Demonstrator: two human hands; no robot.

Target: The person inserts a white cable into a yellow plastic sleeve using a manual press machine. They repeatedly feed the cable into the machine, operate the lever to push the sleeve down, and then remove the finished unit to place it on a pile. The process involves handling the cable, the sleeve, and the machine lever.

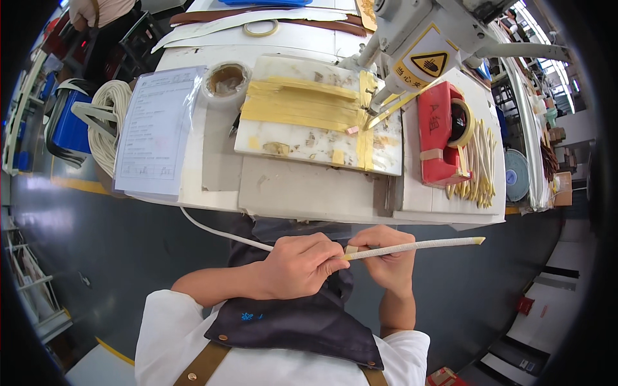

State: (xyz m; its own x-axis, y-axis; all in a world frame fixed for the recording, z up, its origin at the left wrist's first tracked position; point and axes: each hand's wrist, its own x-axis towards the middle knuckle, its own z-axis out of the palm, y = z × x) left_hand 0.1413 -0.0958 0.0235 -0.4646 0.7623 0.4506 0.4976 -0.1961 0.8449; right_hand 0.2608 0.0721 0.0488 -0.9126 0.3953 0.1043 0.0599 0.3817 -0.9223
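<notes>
1. Left hand is clenched around a thin white cord, fingers curled over it, thumb side pointing toward the right hand.
2. Right hand pinches the same cord just beside the left hand; a small strip of yellowish tape shows between the two hands, at the grip.
3. The cord runs straight out past the right hand and ends in a yellow taped tip, well clear of both hands.
4. Behind the left hand the cord trails away in a curve toward the coil of white cord beside the table's left edge.
5. Both hands are held below the near edge of the white worktable, above the dark apron on the person's lap.
6. Up from the grip, on the table: a white marble-like slab striped with yellow tape.
7. Up and right of the grip: a red tape dispenser, with a pile of short yellow-tipped cord pieces just beside it.
8. Up and left: a sheet of paper in a clear sleeve and a roll of clear tape.
</notes>
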